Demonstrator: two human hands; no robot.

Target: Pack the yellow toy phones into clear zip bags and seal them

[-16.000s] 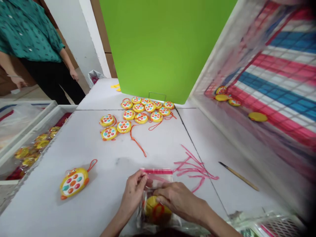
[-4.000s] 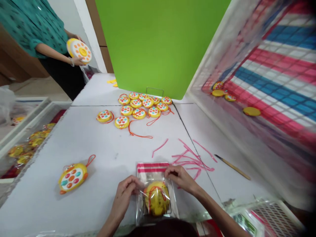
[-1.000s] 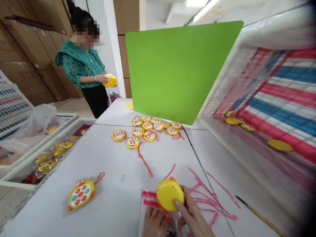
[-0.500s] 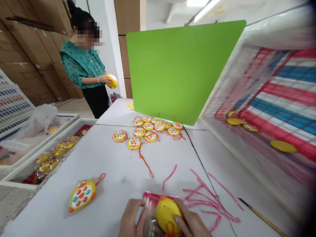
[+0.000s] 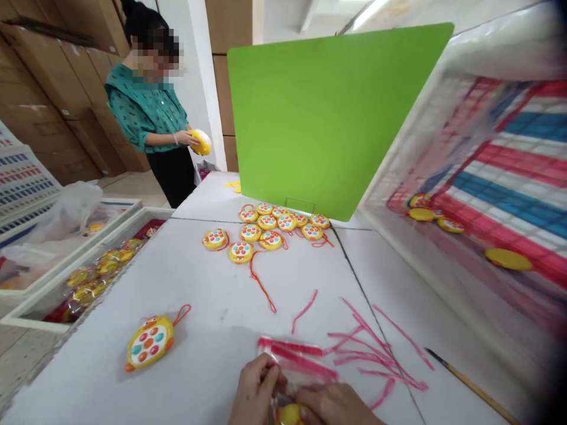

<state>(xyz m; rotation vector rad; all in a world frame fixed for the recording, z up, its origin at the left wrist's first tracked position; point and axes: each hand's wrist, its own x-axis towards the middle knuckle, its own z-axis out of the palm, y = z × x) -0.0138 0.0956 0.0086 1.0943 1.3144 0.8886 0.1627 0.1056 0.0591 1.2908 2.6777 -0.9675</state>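
Note:
At the bottom edge my left hand (image 5: 254, 394) pinches the side of a clear plastic bag (image 5: 295, 363) with a red strip at its mouth. My right hand (image 5: 334, 406) lies closed over a yellow toy (image 5: 290, 414) that sits inside the bag. Only a small part of the toy shows between my fingers. A bagged yellow duck-shaped toy (image 5: 148, 342) with coloured buttons lies on the white table (image 5: 177, 283) to my left. Several more yellow toys (image 5: 268, 223) with orange cords are grouped further back.
Pink strips (image 5: 367, 348) lie right of the bag, and a thin brush (image 5: 469, 386) beyond them. A green board (image 5: 323, 118) stands at the back. A tilted white crate (image 5: 478, 195) with toys fills the right. Trays of bagged toys (image 5: 88, 277) are left. Another person (image 5: 150, 112) holds a yellow toy.
The yellow toy, held above the bag's mouth a second ago, has gone down into the bag. Both my hands have moved lower toward the bottom edge.

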